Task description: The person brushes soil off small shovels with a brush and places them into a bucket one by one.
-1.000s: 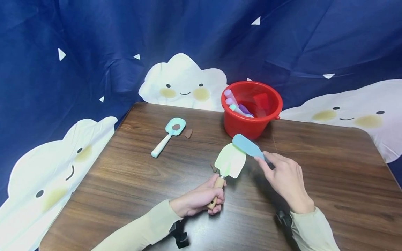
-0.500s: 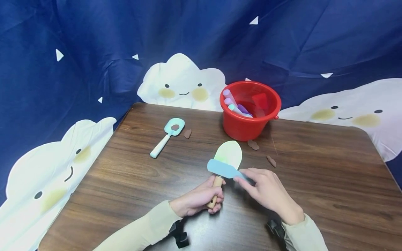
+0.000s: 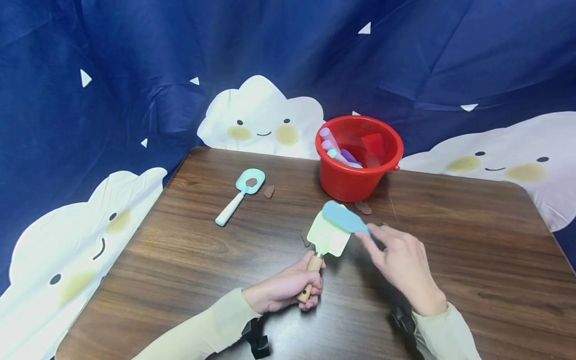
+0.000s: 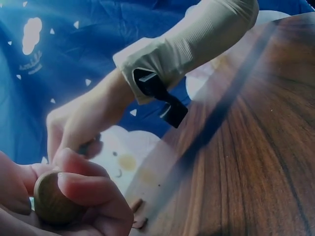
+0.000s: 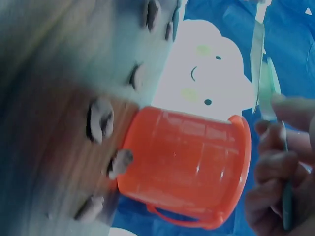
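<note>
In the head view my left hand (image 3: 288, 284) grips the wooden handle of a pale green hand shovel (image 3: 323, 239). The left wrist view has the round handle end (image 4: 53, 199) ringed by curled fingers. My right hand (image 3: 407, 262) pinches a blue spatula (image 3: 344, 218), whose flat blade lies over the far right part of the shovel blade; I cannot tell if they touch. From the right wrist, the spatula's thin edge (image 5: 287, 206) shows among the fingers. Brown clay-like pieces (image 3: 362, 207) lie about the table, one (image 3: 306, 241) partly behind the shovel.
A red bucket (image 3: 348, 182) holding pastel-handled items stands beyond my hands. Back left on the wooden table (image 3: 180, 240) lies an aqua shovel (image 3: 231, 207) with a brown piece (image 3: 251, 182) on it and another brown piece (image 3: 269, 191) beside it.
The right hand swept the blue spatula towards the shovel's handle, then back up and right over its far end. The left hand tilted the shovel blade slightly and otherwise stayed in place.
</note>
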The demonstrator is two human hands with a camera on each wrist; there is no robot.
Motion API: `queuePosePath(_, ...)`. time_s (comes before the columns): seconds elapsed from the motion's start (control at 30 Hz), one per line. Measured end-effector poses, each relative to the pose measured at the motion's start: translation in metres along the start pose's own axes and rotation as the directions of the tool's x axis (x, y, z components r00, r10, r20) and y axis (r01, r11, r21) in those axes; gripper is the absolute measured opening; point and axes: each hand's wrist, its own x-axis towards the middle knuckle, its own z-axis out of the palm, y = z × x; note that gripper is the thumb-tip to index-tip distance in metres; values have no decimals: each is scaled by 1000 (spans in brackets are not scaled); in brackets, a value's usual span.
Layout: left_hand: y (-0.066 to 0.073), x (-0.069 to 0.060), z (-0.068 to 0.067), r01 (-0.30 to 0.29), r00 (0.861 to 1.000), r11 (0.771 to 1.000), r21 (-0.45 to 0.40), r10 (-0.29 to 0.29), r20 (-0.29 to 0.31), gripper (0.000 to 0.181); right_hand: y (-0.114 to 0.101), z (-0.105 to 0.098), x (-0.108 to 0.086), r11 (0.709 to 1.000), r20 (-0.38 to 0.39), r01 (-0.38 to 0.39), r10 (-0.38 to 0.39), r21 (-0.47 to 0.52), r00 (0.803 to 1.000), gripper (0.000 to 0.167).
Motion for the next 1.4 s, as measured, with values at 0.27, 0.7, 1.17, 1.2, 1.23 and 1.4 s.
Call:
queuePosePath(0.27,3,0,1,-8,1000,1000,17,7,19,44,7,-8,6,999,-94,-24,19,-46,995,34)
queuePosePath(0.7,4,1,-2,-4,1000,1000,-20,4,-10,46,-10,-8,0,968,246,11,-74,251,967,23)
queuePosePath(1.17,3,-2,0,-2,1000,1000,-2,2,7,45,-3,-9,-1,987,217,8,-43,162,975,30)
queuePosePath(1.2,2,-2,0,-2,1000,1000,-2,2,12,44,-1,-10,0,991,177,3,-27,135,984,33)
queuePosePath(1.23,2,-2,0,-2,1000,1000,-2,2,19,44,1,-11,1,994,132,-1,-14,111,991,34)
queuePosePath(1.4,0,-3,0,4,999,1000,-6,-4,33,45,9,-16,6,999,-22,-49,49,10,999,34)
